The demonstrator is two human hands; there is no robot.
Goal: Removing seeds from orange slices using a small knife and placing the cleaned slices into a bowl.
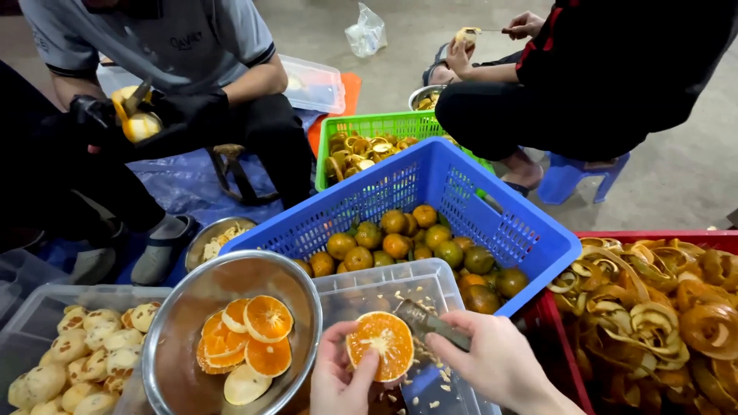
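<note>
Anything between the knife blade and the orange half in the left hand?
Nothing visible. The left hand holds the orange half cut face up, and the knife in the right hand lies at its upper right edge, over the clear tub.

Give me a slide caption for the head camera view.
Left hand holds an orange half while right hand works a knife over a clear tub.
</note>
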